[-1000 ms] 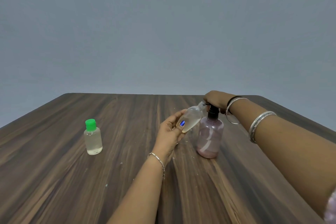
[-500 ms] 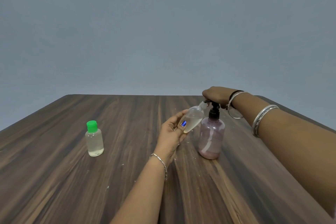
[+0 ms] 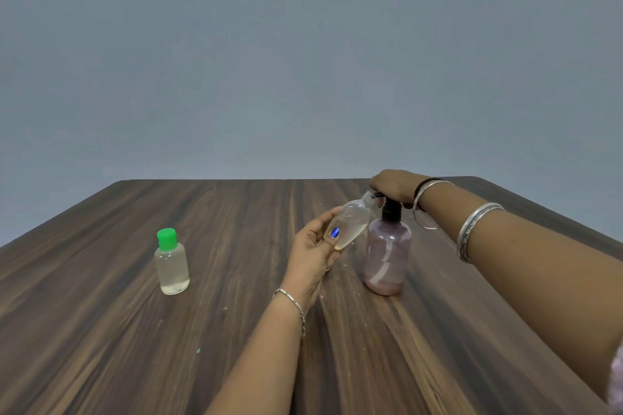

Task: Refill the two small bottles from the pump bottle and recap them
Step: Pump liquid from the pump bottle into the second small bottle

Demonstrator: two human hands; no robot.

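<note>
Pump bottle point(image 3: 387, 253): translucent pink, rounded | small bottle point(image 3: 350, 222): clear, tilted | table point(image 3: 101, 330): woodgrain

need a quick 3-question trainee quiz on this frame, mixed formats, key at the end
1. True or false: the green-capped bottle is lying on its side on the table.
2. Which hand holds the uncapped small bottle? A) left B) right C) neither
3. Fill in: the right hand presses down on top of the ____ bottle.

Key
1. False: it stands upright, capped, apart from both hands.
2. A: the left hand holds it tilted, its mouth up at the spout.
3. Pump: the pump bottle is the pink one standing on the table.
</note>
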